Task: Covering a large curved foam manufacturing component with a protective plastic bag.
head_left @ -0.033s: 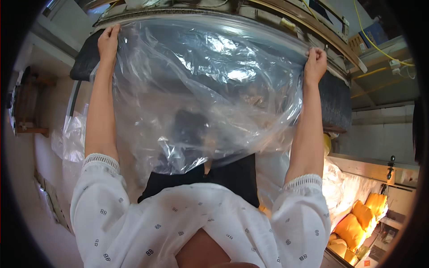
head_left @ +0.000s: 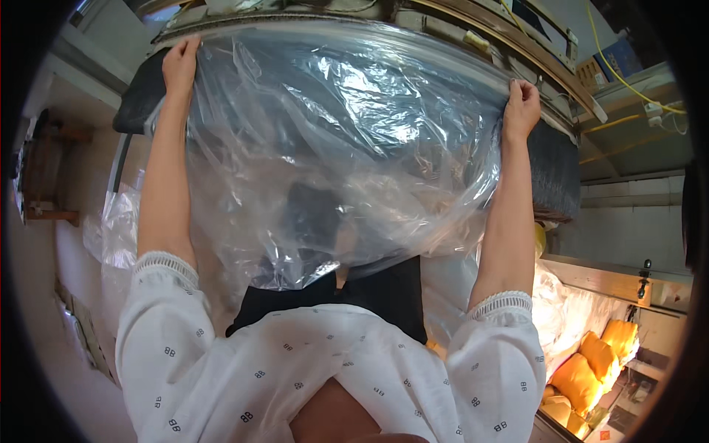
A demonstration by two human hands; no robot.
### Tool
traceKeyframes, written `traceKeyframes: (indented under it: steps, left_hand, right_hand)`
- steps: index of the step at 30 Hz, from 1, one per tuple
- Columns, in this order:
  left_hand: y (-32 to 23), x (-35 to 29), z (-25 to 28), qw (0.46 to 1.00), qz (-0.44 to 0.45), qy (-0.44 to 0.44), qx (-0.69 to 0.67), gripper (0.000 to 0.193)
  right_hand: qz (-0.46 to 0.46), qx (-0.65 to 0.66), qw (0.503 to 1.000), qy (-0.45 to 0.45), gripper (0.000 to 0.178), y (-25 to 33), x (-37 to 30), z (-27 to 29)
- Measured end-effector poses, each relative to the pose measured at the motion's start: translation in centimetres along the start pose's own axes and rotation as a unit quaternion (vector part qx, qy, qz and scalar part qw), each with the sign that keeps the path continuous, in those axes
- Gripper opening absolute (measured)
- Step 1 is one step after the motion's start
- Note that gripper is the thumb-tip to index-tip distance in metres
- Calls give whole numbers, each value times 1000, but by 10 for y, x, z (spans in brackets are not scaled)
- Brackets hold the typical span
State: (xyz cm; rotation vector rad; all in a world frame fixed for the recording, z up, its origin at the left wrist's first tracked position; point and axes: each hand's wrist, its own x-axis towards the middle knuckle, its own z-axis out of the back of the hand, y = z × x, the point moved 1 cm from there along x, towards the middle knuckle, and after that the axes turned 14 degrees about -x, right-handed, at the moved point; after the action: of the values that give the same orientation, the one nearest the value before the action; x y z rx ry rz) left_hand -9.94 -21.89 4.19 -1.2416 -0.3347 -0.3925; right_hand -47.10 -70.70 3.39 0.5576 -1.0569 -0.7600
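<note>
"What's different?"
"The hands barely move; the clear plastic sheet point(head_left: 354, 173) shows shifted creases and broader glare."
"Grips?"
"Left hand point(head_left: 179, 68), fingers pinched closed on its upper left edge; right hand point(head_left: 521, 111), likewise at upper right."
"Its look?"
"Thin, shiny, wrinkled, spread between the forearms point(head_left: 166, 170), lower edge overlapping a black garment point(head_left: 380, 295)."
"Room?"
"A dark surface point(head_left: 555, 177) extends beyond the right hand; pale floor point(head_left: 96, 303) lies left."

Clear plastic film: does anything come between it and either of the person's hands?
Nothing visible does. The left hand grips the clear plastic film at its upper left, and the right hand grips it at its upper right, with no other object showing between fingers and film.
</note>
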Motion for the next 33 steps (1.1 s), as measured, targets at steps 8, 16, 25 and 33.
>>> traceKeyframes:
  steps: [8, 16, 25, 33]
  left_hand:
    - [11, 41, -52, 996, -15, 7, -90, 35]
    - [13, 52, -46, 996, -21, -9, 90, 43]
    - [5, 47, -39, 999, -7, -10, 38, 49]
    - [12, 29, 9, 984, -137, -11, 111, 39]
  right_hand:
    - [8, -173, 985, 8, 27, -11, 23, 4]
    - [-12, -248, 968, -36, 40, 3, 19, 4]
    - [-79, -176, 978, -79, 41, -26, 37, 18]
    - [98, -352, 921, 137, 27, 39, -30, 66]
